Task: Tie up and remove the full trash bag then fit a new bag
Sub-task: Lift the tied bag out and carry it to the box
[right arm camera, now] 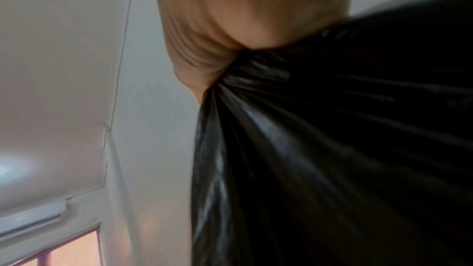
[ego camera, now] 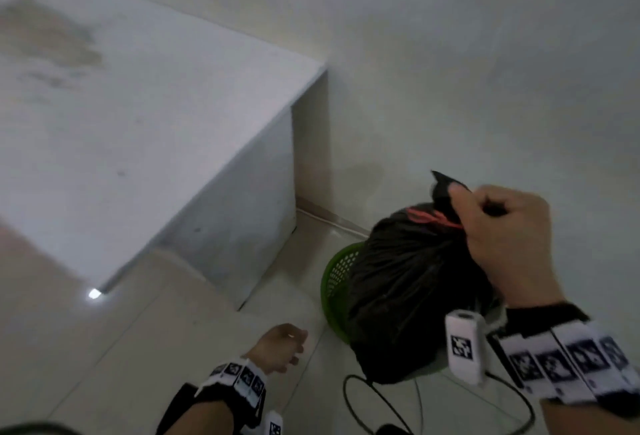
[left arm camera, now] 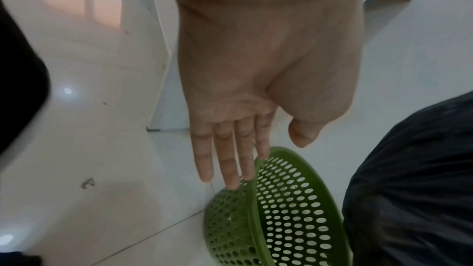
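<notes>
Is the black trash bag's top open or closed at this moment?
Closed. The trash bag has its neck gathered into a bunch with a red tie around it, and the right hand grips that bunch.

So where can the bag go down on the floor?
The floor is bare between the white bench and the left hand, left of the green basket. It is crowded near the person's side of the basket: black cables loop there, under the bag that the right hand grips by its neck.

Bag point(ego camera: 408, 282) right of basket point(ego camera: 337, 282); table point(ego camera: 138, 116) left
</notes>
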Available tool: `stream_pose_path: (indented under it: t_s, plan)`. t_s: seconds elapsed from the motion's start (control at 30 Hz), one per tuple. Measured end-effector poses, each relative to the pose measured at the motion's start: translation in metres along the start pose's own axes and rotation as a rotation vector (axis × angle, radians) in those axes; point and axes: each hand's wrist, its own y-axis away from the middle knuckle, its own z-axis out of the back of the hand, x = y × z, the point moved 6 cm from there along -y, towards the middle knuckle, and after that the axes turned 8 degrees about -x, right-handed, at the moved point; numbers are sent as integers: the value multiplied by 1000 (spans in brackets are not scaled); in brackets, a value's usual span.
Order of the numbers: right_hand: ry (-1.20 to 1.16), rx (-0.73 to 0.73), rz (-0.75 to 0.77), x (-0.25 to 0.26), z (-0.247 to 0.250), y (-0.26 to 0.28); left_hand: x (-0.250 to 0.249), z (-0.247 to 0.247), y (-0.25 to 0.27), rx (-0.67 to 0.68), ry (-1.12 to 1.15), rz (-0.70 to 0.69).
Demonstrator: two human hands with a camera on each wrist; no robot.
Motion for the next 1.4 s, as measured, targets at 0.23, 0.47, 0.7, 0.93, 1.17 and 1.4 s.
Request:
stream_pose_path:
  t_s: [0.23, 0.47, 0.7, 0.93, 1.17, 1.4]
  plan:
    - [68, 527, -203, 104, 9, 39, 21, 128, 203, -170, 76, -110]
    - [83, 1034, -177, 187, -76, 145, 139, 234, 292, -409, 200, 10]
    - [19, 1112, -134, 281, -163, 220, 350, 272, 340, -269, 174, 278]
    - [108, 1110, -314, 326, -271, 281, 398, 399, 319, -340, 245, 272]
    - [125, 1114, -619, 408, -397, 320, 286, 613, 285, -503, 446, -69]
    - [-50, 1112, -821, 505, -582, 322, 311, 734, 227, -503, 592, 49]
